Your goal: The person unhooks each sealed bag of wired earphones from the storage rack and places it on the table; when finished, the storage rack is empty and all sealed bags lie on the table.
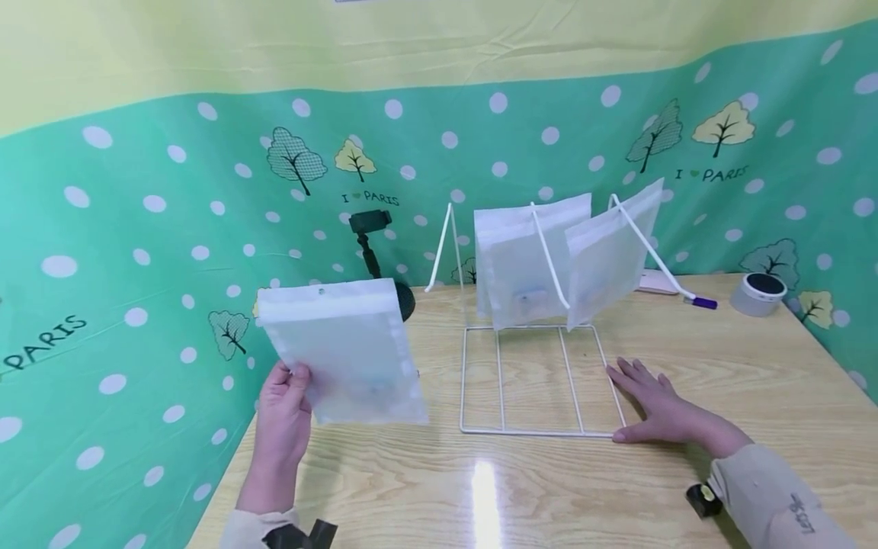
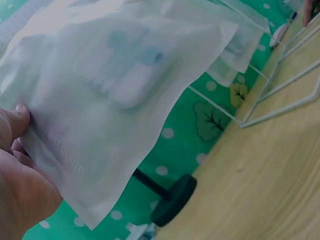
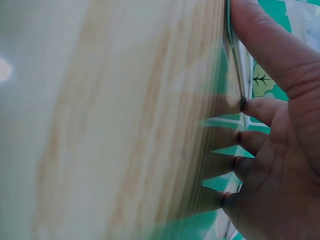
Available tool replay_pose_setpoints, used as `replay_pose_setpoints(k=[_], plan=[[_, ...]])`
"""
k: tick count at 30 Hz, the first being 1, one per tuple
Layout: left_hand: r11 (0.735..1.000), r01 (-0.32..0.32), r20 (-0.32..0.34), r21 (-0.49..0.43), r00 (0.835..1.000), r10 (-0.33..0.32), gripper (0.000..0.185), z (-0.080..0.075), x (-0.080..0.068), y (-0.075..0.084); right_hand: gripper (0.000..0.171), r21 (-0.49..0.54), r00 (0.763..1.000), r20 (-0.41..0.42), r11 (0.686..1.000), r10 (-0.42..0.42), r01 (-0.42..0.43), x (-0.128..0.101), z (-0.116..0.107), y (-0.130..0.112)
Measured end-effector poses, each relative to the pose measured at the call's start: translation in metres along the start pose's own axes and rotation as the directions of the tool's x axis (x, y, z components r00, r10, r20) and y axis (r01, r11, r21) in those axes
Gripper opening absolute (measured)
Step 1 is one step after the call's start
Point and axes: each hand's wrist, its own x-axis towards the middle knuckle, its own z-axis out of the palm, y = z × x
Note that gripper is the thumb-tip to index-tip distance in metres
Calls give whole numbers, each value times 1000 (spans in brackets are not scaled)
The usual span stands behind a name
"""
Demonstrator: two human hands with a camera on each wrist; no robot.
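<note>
My left hand point(image 1: 284, 415) pinches a frosted white pouch point(image 1: 343, 351) by its lower left edge and holds it upright above the table's left side. In the left wrist view the pouch point(image 2: 115, 95) fills the frame, my thumb point(image 2: 12, 122) on its edge, a pale object faintly showing inside. A white wire rack point(image 1: 538, 381) stands mid-table with two similar pouches point(image 1: 528, 259) hanging on its slanted prongs. My right hand point(image 1: 655, 404) lies flat on the table, fingers straight, pressing the rack's front right corner. The right wrist view shows those fingers point(image 3: 265, 110) against the wire.
A black stand with a round base point(image 1: 377, 259) sits behind the held pouch by the green dotted wall. At the back right lie a purple-tipped pen point(image 1: 700, 302), a pink item point(image 1: 657, 284) and a tape roll point(image 1: 757, 293). A small black object point(image 1: 701, 499) lies near my right sleeve.
</note>
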Motion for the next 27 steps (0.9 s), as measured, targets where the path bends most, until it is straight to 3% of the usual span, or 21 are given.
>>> replay_pose_setpoints(k=[4,7,15,20,27], plan=[[991,88,-11,101,996,-87,25,-11,3,-13,109,-4,1000,2,1000,4,-4,1,-2,-1],[966,176,-36,188,984,-172,19,-18,5,-27,109,-8,1000,-1,1000,-4,4,1,-3,-1],[871,381,-134,310,925,-357,8,-25,14,-62,109,-6,1000,0,1000,1,-1,1,-1,-3],[812,445,-180,377,896,-407,20,-21,23,-77,109,-10,1000,-4,1000,6,-6,0,0,-4],[693,507,-273,512,861,-429,29,-14,30,-91,109,-6,1000,1,1000,-3,3,-1,-1,-2]])
